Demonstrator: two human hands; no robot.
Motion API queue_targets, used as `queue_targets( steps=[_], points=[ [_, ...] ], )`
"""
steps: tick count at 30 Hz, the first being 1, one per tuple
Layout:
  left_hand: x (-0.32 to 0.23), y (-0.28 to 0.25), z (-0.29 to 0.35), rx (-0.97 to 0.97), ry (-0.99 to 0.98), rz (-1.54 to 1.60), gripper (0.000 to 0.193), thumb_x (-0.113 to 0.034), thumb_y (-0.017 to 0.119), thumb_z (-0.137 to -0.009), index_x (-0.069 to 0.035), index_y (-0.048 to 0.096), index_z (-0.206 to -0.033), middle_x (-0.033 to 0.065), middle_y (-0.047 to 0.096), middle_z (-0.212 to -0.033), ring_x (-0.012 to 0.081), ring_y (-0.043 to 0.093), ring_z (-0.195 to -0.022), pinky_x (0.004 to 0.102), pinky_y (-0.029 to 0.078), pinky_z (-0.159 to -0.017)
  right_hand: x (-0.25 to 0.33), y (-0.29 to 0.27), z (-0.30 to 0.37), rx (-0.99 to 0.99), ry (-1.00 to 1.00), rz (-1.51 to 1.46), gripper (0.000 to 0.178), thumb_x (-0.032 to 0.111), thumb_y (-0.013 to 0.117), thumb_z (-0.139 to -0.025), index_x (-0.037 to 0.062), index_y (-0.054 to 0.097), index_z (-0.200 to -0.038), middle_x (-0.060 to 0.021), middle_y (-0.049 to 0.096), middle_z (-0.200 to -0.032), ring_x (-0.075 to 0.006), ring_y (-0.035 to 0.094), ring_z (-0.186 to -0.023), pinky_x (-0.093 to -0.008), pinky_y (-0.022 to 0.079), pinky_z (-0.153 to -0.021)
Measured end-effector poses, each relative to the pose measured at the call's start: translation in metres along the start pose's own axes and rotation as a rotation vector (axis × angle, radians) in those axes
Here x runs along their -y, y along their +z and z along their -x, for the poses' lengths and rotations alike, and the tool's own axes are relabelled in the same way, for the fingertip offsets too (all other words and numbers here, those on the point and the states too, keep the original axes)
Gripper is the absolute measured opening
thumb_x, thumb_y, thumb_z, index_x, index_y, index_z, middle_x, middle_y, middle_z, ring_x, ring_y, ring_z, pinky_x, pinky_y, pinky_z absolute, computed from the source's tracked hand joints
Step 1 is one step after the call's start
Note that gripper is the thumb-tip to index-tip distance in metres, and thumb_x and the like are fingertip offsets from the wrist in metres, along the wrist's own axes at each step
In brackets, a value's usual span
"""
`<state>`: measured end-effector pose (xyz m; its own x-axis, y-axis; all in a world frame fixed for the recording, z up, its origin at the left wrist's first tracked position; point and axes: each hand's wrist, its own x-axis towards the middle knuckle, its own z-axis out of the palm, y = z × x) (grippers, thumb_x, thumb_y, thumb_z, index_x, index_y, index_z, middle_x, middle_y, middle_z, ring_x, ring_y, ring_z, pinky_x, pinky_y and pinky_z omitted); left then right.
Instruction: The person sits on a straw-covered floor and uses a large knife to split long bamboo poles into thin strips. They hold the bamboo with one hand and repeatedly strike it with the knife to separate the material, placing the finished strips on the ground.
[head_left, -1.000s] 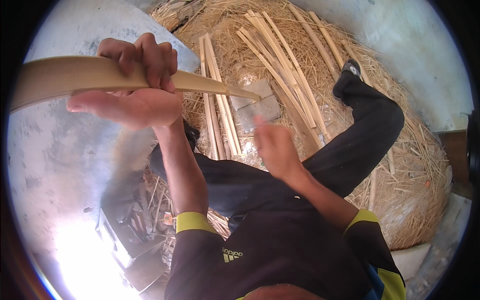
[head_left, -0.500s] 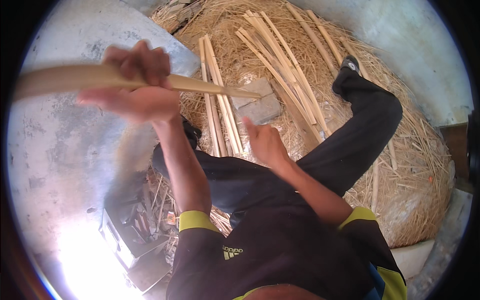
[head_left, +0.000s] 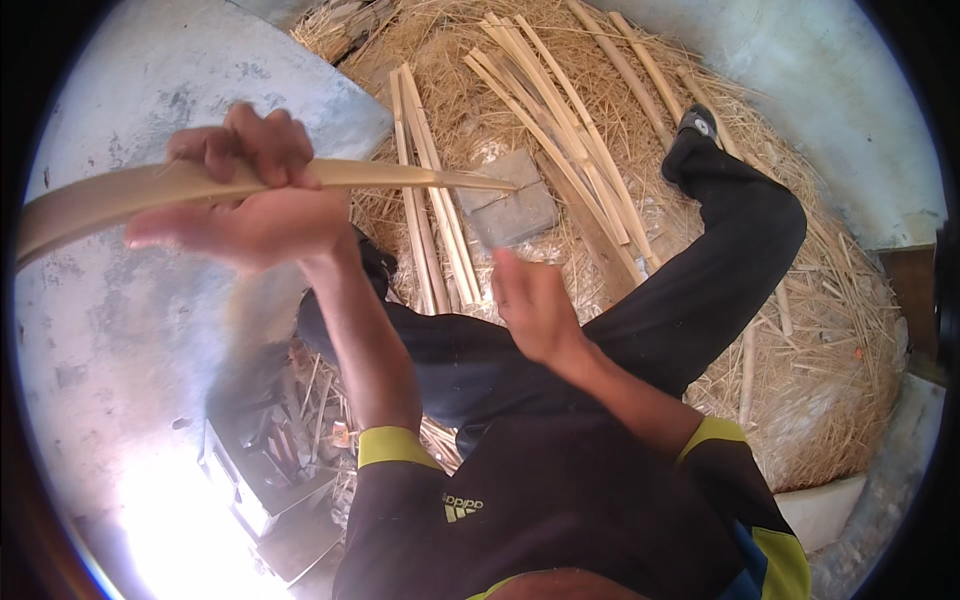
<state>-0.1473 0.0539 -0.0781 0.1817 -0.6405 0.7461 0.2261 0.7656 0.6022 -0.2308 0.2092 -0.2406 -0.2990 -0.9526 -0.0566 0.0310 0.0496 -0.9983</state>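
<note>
My left hand [head_left: 245,200] is wrapped from below around a long, pale bamboo strip [head_left: 375,174], with the thumb sticking out to the left. Its near end bends out past the left rim of the picture. The narrow far tip reaches over a grey block [head_left: 525,212] on the straw-covered floor. Below that block, my right hand [head_left: 535,305] is closed in a fist, apart from the strip. A faint grey blur shows just above the fist; whatever the fingers hold cannot be made out.
Split bamboo strips [head_left: 440,200] lie left of the block, and a larger bundle [head_left: 570,125] lies right of it. Round poles [head_left: 625,70] rest farther back. My stretched leg [head_left: 735,220] bounds the right side. A pale wall [head_left: 130,260] stands left, with a box-like object [head_left: 240,475] below.
My left hand has moved slightly left and down along with the strip. My right fist has turned a little and sits slightly lower.
</note>
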Motion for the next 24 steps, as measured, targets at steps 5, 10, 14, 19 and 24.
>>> queue_targets(
  steps=[5, 10, 14, 19, 24],
  points=[
    [-0.009, 0.003, 0.009, -0.092, 0.123, -0.219, 0.065, -0.074, 0.021, -0.089, -0.013, 0.031, -0.067, -0.0039, 0.022, -0.053, 0.0054, 0.026, -0.038, 0.0188, 0.021, -0.032, -0.002, -0.015, -0.034, 0.082, 0.213, 0.37, 0.067, 0.043, 0.039, -0.1, -0.0091, 0.051, -0.06, -0.0268, 0.049, -0.055, -0.0408, 0.05, -0.053, -0.0458, 0.042, -0.057],
    [-0.006, -0.005, 0.01, -0.074, 0.086, -0.091, 0.067, -0.077, 0.023, -0.087, -0.014, 0.031, -0.066, -0.0022, 0.024, -0.047, 0.0062, 0.02, -0.035, 0.0197, 0.018, -0.032, 0.066, -0.02, -0.003, -0.017, -0.103, -0.018, 0.059, 0.04, 0.041, -0.1, -0.0074, 0.052, -0.066, -0.021, 0.05, -0.054, -0.039, 0.049, -0.049, -0.0417, 0.041, -0.05],
    [-0.007, 0.006, 0.006, -0.027, 0.112, -0.198, 0.067, -0.077, 0.022, -0.087, -0.014, 0.031, -0.066, -0.0028, 0.024, -0.048, 0.0061, 0.022, -0.035, 0.0202, 0.019, -0.031, 0.03, -0.006, 0.008, -0.034, -0.149, -0.007, 0.066, 0.047, 0.042, -0.098, -0.0077, 0.054, -0.063, -0.0261, 0.052, -0.055, -0.0441, 0.054, -0.054, -0.0461, 0.043, -0.052],
    [-0.005, -0.001, 0.004, -0.116, 0.116, -0.184, 0.067, -0.077, 0.021, -0.087, -0.013, 0.03, -0.066, -0.0036, 0.022, -0.05, 0.0054, 0.023, -0.036, 0.0201, 0.02, -0.029, 0.014, -0.011, -0.028, 0.012, 0.099, 0.39, 0.072, 0.048, 0.037, -0.099, -0.0089, 0.055, -0.058, -0.0321, 0.051, -0.059, -0.0497, 0.057, -0.064, -0.0508, 0.043, -0.058],
    [-0.004, -0.003, 0.002, -0.161, 0.135, -0.258, 0.067, -0.076, 0.023, -0.087, -0.013, 0.029, -0.068, -0.0036, 0.02, -0.055, 0.0056, 0.024, -0.037, 0.0208, 0.019, -0.03, 0.079, -0.001, -0.002, -0.012, -0.174, 0.038, 0.061, 0.042, 0.039, -0.099, -0.0066, 0.057, -0.068, -0.0279, 0.05, -0.057, -0.0465, 0.054, -0.055, -0.0478, 0.041, -0.052]
  ],
)
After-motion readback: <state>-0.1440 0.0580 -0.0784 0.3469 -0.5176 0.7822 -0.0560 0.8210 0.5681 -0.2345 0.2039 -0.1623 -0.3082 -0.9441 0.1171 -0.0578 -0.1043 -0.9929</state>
